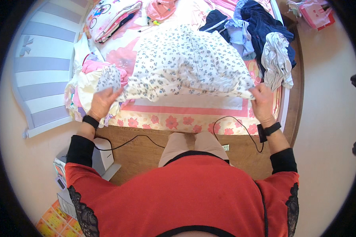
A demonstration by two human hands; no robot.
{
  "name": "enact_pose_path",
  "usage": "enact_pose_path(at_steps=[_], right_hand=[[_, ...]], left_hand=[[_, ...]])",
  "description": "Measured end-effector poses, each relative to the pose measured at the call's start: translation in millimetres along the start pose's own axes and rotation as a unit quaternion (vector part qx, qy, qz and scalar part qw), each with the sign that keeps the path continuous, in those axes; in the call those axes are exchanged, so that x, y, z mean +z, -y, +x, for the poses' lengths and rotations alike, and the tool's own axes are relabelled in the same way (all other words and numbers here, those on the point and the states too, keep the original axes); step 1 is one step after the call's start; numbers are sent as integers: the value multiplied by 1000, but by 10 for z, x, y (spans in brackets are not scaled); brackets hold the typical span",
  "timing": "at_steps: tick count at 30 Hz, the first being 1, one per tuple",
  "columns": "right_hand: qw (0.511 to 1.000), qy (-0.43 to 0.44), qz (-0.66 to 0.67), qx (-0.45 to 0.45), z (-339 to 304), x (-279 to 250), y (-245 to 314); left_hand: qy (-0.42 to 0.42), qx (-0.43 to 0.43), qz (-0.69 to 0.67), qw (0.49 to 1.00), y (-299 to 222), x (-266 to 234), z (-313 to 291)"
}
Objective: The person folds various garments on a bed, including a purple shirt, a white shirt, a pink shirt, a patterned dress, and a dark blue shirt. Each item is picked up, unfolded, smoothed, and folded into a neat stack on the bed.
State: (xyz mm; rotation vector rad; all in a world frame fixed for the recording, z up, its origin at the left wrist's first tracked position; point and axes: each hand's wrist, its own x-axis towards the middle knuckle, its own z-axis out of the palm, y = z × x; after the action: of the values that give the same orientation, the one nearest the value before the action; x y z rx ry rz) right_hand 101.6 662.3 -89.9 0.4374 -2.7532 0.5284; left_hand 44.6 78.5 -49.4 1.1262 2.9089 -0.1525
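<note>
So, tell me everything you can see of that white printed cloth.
The white printed cloth looks thin, dotted with small grey-blue, leaf-like motifs. It is spread wide and creased, its near edge stretched between the left hand and the right hand, each gripping one end. The rest extends over the pink-flowered bedding. Whether it is a garment is unclear.

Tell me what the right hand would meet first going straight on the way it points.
The right hand would likely meet the patterned white cloth it holds, though depth is unclear.
</note>
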Motion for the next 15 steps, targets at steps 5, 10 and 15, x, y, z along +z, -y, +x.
enact_pose_path(at_steps=[5,10,15], right_hand=[[985,170,22,-1,-583,1457,-61],[901,431,-1,49,-1208,2669,-39],[839,522,18,150,-1697,3136,122]], left_hand=[[148,58,-41,986,-62,1294,-151],[301,23,-112,947,-198,2636,-322],[350,-38,-123,928,-572,3488,-675]])
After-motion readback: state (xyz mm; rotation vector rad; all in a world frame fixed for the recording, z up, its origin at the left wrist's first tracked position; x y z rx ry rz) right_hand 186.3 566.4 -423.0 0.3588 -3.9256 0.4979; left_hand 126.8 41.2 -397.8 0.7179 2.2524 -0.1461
